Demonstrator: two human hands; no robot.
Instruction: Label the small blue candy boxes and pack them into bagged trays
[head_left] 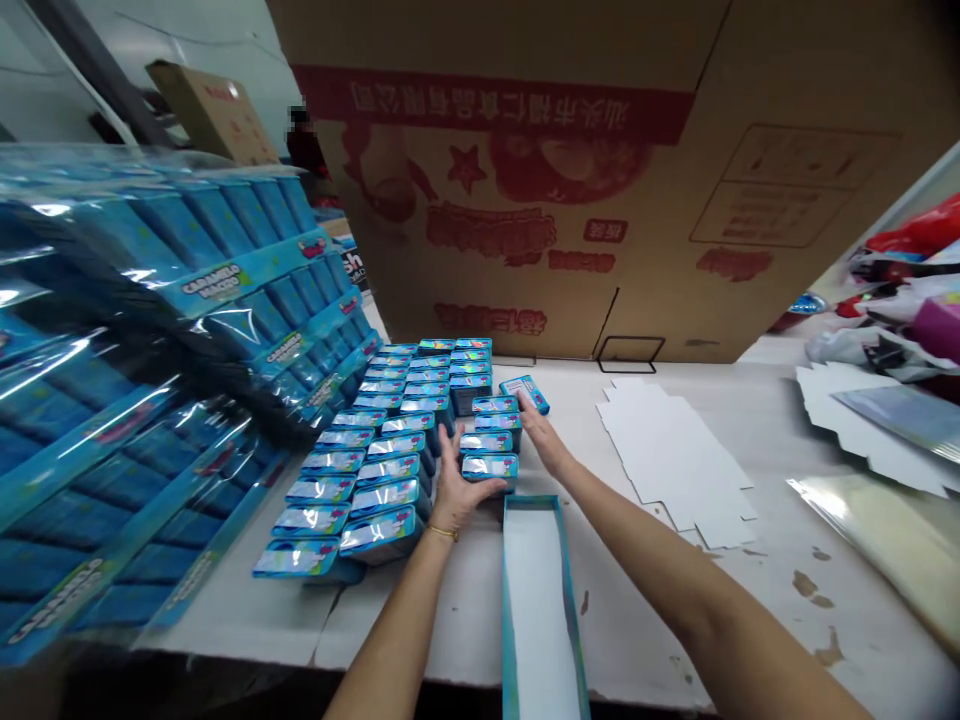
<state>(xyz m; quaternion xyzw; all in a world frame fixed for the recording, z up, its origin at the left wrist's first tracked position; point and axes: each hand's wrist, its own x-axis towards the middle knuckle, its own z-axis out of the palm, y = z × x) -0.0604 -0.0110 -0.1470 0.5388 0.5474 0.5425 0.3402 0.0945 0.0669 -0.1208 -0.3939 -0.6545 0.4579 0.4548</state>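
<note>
While in right hand (537,428), blue tin (524,394) crosswise

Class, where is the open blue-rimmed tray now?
In the head view, the tray lies bottom centre between the forearms, just below the left hand and blue tins.

Tally taken at the open tray (566,600): one tray, one left hand (457,485), one right hand (544,435). Beyond the tray, one large cardboard box (510,200). To its right, one white card blank (675,465). To its left, about thirty blue tins (379,530); exact number obscured.
</note>
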